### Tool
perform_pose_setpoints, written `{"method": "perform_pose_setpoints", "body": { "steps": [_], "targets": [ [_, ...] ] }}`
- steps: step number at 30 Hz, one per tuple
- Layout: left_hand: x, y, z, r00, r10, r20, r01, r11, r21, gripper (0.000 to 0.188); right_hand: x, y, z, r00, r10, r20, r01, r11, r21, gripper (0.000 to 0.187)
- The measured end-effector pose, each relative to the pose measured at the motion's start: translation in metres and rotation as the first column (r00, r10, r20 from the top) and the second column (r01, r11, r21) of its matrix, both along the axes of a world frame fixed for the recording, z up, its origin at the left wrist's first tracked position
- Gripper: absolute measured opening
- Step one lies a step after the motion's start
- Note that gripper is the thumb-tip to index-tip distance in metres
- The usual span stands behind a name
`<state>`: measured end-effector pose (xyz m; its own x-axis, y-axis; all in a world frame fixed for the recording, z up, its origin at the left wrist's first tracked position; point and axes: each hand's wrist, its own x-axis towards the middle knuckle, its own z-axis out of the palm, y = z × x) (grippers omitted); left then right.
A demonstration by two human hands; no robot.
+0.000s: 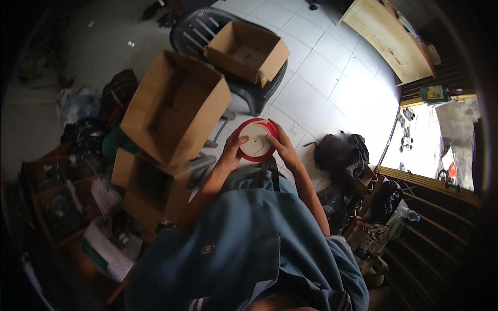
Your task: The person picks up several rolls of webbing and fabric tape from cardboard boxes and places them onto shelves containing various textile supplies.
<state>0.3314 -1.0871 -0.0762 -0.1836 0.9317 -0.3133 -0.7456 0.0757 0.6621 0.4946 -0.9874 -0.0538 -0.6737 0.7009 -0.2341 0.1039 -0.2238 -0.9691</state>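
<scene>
Red-rimmed white disc (254, 141) on my side of the black chair (185, 41). My left fingers (238, 142) clamped on one edge, my right fingers (275, 141) on the opposite (thumbs over its face). Small carton (233, 63) on the chair; larger carton (179, 111) left of it; dark bag (341, 153) to its right, nearer me.

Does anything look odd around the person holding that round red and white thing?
Slightly: an open cardboard box sits on the black chair, where someone would normally sit, and its near corner looks ragged, perhaps torn.
</scene>
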Motion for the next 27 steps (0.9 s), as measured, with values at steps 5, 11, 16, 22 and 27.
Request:
{"method": "perform_pose_setpoints", "body": {
  "steps": [5,11,16,22,27],
  "targets": [
    [0.044,0.084,0.009,0.998,-0.042,-0.039,0.039,0.996,-0.080,0.059,0.053,0.063,0.007,0.992,-0.123,-0.016,0.124,0.979,0.163,0.068],
    [0.085,0.182,0.019,0.988,-0.144,-0.047,0.140,0.986,-0.091,0.053,0.083,0.140,0.014,0.951,-0.299,-0.076,0.303,0.952,0.044,0.077],
    [0.092,0.259,0.000,0.950,-0.234,0.205,0.251,0.966,-0.060,0.053,0.098,0.208,0.015,0.922,-0.370,-0.115,0.362,0.928,-0.085,0.075],
    [0.095,0.400,0.029,0.861,-0.359,0.361,0.422,0.900,-0.113,0.043,0.118,0.323,0.020,0.867,-0.456,-0.202,0.413,0.883,-0.222,0.070],
    [0.097,0.510,0.067,0.782,-0.558,0.280,0.601,0.793,-0.097,0.051,0.118,0.413,0.040,0.877,-0.450,-0.167,0.435,0.893,-0.119,0.071]
  ]
}}
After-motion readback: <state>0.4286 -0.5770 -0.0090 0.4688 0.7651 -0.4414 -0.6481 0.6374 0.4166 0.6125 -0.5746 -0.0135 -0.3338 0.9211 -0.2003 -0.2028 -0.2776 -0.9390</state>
